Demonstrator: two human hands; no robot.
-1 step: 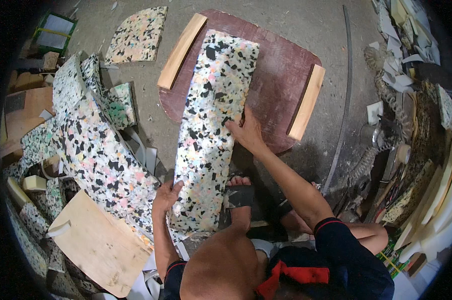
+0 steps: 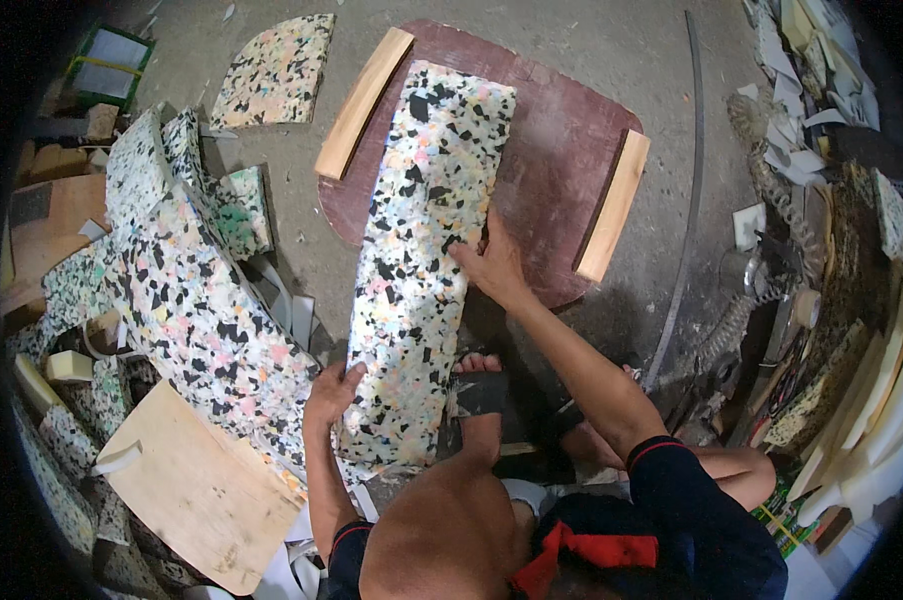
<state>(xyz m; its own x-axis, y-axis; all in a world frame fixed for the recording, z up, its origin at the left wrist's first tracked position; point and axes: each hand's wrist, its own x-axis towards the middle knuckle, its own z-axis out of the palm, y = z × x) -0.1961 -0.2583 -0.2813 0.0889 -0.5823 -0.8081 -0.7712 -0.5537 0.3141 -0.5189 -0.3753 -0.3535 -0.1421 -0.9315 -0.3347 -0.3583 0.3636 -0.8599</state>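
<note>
A long rectangular slab of multicoloured speckled foam (image 2: 421,250) slants from near my knee up over a reddish-brown board (image 2: 561,150) with rounded corners. My left hand (image 2: 332,393) grips its lower left edge, thumb on top and fingers hidden beneath. Halfway along the opposite edge, my right hand (image 2: 494,265) holds the slab the same way, its thumb pressing on the upper face. Two pale curved wooden strips lie at the board's sides, the left strip (image 2: 366,100) and the right strip (image 2: 613,207).
To the left are a big speckled foam sheet (image 2: 196,290), a pale plywood panel (image 2: 201,490) and heaped offcuts. A smaller foam piece (image 2: 276,72) lies on the floor at the far left. On the right are a dark strip (image 2: 689,190), a coiled hose (image 2: 731,325) and stacked white foam pieces (image 2: 876,400).
</note>
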